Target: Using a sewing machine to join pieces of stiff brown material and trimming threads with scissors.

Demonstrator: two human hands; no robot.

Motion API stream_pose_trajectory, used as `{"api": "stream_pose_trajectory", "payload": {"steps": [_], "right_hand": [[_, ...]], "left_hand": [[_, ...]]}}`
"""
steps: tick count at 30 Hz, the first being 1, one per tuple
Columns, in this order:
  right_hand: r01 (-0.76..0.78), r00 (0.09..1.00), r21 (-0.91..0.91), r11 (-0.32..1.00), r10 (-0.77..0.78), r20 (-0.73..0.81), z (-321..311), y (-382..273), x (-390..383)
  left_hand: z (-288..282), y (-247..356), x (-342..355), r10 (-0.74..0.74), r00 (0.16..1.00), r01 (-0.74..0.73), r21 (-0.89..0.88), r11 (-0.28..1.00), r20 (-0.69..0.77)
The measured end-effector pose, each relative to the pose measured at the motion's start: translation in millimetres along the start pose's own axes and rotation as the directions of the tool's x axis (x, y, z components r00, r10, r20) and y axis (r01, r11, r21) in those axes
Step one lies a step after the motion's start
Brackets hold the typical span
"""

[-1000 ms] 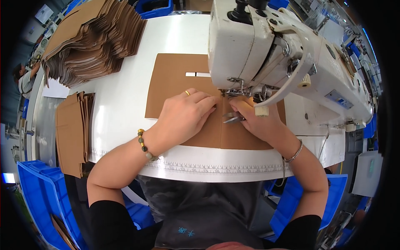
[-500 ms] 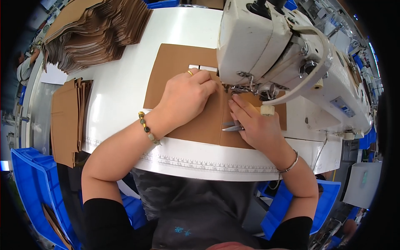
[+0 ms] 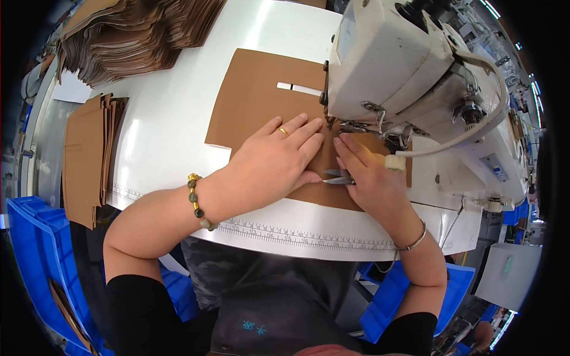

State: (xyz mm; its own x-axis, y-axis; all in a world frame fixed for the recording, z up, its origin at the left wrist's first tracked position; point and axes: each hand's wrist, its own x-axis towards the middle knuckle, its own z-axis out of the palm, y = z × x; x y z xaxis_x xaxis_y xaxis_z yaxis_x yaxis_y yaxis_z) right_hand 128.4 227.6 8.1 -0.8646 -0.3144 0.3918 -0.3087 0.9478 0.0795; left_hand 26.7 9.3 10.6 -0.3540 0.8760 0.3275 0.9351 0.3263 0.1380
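A brown sheet point(image 3: 252, 89) of leather-like material with a narrow white-looking slot lies on the white table, partly under the head of a sewing machine point(image 3: 398, 71). My left hand point(image 3: 276, 154) rests flat on the sheet with its fingers spread, left of the needle area point(image 3: 330, 121). Just right of the needle, my right hand point(image 3: 374, 175) presses its fingertips on the sheet. It also keeps a small pair of thread snips point(image 3: 338, 177), whose blades point left toward my left thumb. The handle of the snips is hidden in the palm.
A tall stack of brown pieces point(image 3: 136, 44) stands at the far left, with a smaller upright bundle point(image 3: 86, 160) nearer. A printed ruler strip point(image 3: 291, 237) runs along the front table edge. Blue bins point(image 3: 41, 255) flank me below the table.
My left hand has gone from pinched fingers near the slot to lying flat, nearer to me. The slot now shows more fully. My right hand still keeps the snips beside the needle.
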Motion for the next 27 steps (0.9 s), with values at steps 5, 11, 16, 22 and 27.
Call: {"api": "stream_pose_trajectory", "payload": {"steps": [5, 11, 16, 22, 27], "right_hand": [[-0.027, 0.999, 0.001, 1.0, 0.027, -0.022, 0.1, 3.4, -1.5], [-0.039, 0.986, -0.17, 0.985, 0.066, 0.151, -23.2, 4.4, -6.0], [-0.01, 0.967, -0.168, 0.986, -0.034, -0.254, -100.4, 49.7, -52.1], [-0.782, 0.259, 0.12, 0.612, 0.494, -0.83, -232.3, 228.2, -136.2], [-0.973, 0.229, -0.133, 0.19, 0.877, -0.422, -318.8, 425.2, -285.7]], "left_hand": [[-0.2, -4.1, 3.1, 0.018, 0.998, -0.016, -0.032, 0.999, 0.068], [1.4, -5.3, 4.9, 0.004, 1.0, -0.003, -0.063, 0.998, 0.031], [0.1, -9.6, -1.3, -0.014, 1.0, 0.014, -0.044, 0.999, 0.009], [1.6, -6.3, 10.2, -0.007, 0.999, 0.006, 0.015, 1.0, 0.041], [9.3, -14.8, -7.1, -0.035, 0.999, 0.031, -0.077, 0.997, -0.042]]}}
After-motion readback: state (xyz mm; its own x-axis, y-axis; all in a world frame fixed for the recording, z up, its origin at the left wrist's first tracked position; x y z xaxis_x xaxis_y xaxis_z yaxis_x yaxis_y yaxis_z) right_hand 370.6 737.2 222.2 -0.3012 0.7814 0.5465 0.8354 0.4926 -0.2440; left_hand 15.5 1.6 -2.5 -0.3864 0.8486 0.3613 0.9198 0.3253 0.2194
